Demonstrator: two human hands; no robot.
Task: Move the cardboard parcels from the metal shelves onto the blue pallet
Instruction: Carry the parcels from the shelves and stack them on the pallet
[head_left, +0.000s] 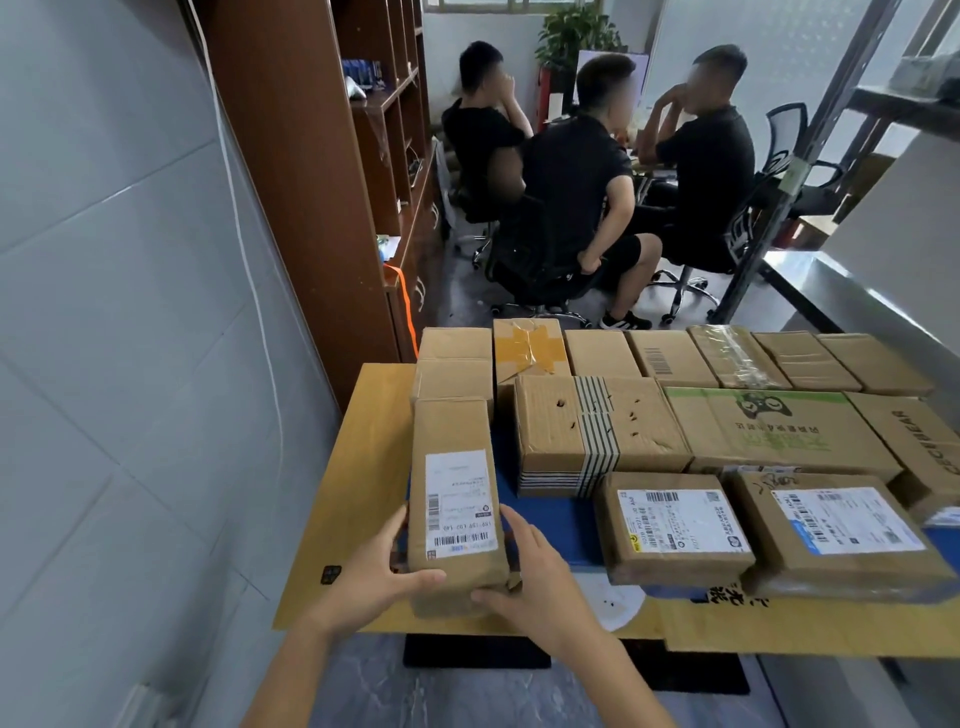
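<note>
A long narrow cardboard parcel (454, 499) with a white shipping label is held over the near left corner of the blue pallet (556, 525). My left hand (371, 571) grips its near left side, thumb across the near end. My right hand (530, 571) grips the near right side. Several other cardboard parcels (597, 431) lie in rows on the pallet, two labelled ones (675, 525) at the near right. A flat cardboard sheet (358, 467) lies under the pallet's load. The metal shelf (841, 291) runs along the right.
A tiled wall rises close on the left. A brown wooden cabinet (311, 171) stands behind the pallet at the left. Three people sit on office chairs (540, 280) just beyond the pallet. A black metal shelf post (810, 156) slants up at the right.
</note>
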